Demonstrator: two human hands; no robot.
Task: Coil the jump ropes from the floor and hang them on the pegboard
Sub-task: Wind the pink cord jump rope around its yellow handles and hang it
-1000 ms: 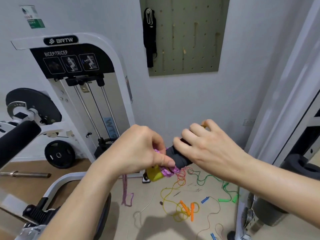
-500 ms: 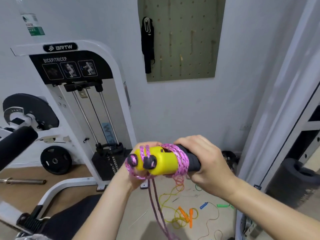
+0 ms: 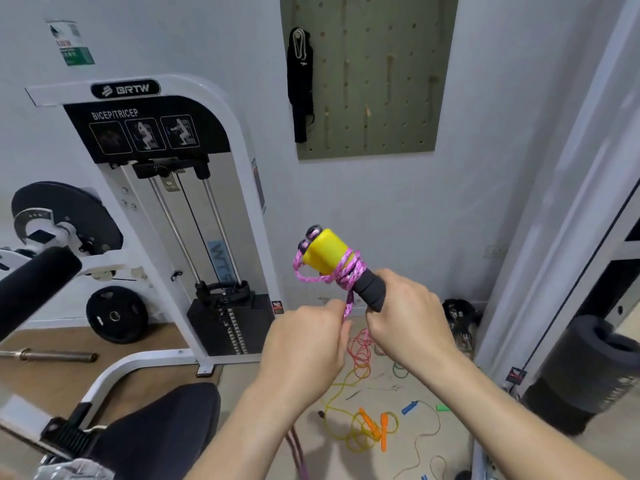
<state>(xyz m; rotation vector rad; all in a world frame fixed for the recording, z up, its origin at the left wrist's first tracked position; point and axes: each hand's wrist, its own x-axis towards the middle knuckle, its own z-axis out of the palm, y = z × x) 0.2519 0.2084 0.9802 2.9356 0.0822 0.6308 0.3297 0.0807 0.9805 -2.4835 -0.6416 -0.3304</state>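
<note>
Your left hand [image 3: 304, 344] is curled tight and pinches the pink rope [image 3: 347, 276] just under the handles. Your right hand [image 3: 408, 323] is wrapped round the black grip [image 3: 372, 289] of the two handles and holds them up in front of you. They tilt, with the yellow tops [image 3: 325, 256] pointing up and to the left. The pink rope is wound many times round the handles where yellow meets black, and one loose end hangs down past your left arm. On the floor under your hands more ropes lie in a tangle: a yellow rope [image 3: 341, 407] with orange handles [image 3: 375, 426], a red rope [image 3: 360, 344] and a green rope [image 3: 398, 370]. A white weight machine [image 3: 166, 202] stands on the left by the wall. High on the wall is the green pegboard [image 3: 381, 81], with a black strap [image 3: 300, 84] hanging at its left edge.
</note>
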